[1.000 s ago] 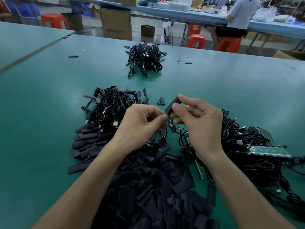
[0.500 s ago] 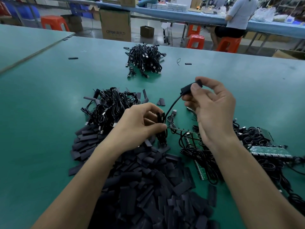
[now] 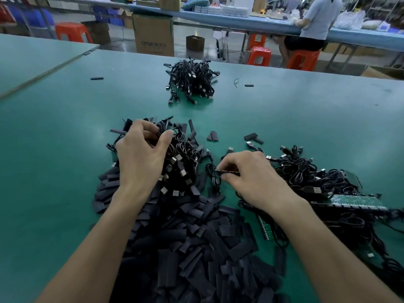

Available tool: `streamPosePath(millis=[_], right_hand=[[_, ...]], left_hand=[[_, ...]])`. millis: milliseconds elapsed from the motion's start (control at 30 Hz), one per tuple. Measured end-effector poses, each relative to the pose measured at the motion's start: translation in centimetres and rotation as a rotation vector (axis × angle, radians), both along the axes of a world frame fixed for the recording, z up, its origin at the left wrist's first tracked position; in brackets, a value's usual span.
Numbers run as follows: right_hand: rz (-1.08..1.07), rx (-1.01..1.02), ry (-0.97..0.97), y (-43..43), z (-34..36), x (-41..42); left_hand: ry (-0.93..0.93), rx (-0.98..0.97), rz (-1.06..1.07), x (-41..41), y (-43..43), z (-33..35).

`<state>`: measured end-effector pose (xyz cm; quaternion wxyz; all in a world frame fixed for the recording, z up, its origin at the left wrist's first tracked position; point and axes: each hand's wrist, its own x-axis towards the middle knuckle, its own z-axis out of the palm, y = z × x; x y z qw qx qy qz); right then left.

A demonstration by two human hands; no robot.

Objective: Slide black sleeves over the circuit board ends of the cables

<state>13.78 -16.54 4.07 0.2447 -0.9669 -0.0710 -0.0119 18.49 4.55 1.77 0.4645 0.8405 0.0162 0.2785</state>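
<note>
My left hand (image 3: 140, 156) hovers over a heap of black coiled cables (image 3: 185, 158) at centre left, thumb and fingers curled round a cable coil at its top. My right hand (image 3: 251, 176) rests low on the green table (image 3: 306, 119) and pinches a narrow circuit board strip (image 3: 227, 171) on the end of a cable (image 3: 213, 176). A big pile of flat black sleeves (image 3: 192, 248) spreads in front of me between my forearms. To the right lies a tangle of cables with bare green boards (image 3: 354, 202).
Another bundle of black cables (image 3: 191, 79) sits farther back at the table's middle. Loose sleeves (image 3: 253, 137) lie scattered behind my right hand. Beyond the far edge stand cardboard boxes (image 3: 154, 35), orange stools (image 3: 259, 55) and a seated person (image 3: 314, 22) at another bench.
My right hand came down from holding a sleeved cable end up high and now pinches a bare board strip on the table. My left hand carried its cable back onto the left heap.
</note>
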Motion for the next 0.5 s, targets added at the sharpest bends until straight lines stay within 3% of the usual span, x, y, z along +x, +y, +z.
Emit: streamPosePath(millis=[233,333,400,500], right_hand=[[0.098,0.278,0.034,-1.3,-0.3,0.4],[0.095,0.438,0.061,-2.2,-0.5,0.7],[0.109,0.551,0.09,-2.8,-0.5,0.9],[0.133,0.688,0.124,-3.4,-0.6,1.1]], left_hand=[[0.106,0.143,0.061,0.0,-0.1,-0.4],[-0.009,0.159,0.061,-1.0,-1.2,0.5],[-0.105,0.161,-0.095,-1.6,-1.7,1.3],[0.072,0.084,-0.546,-2.1,-2.5,1.7]])
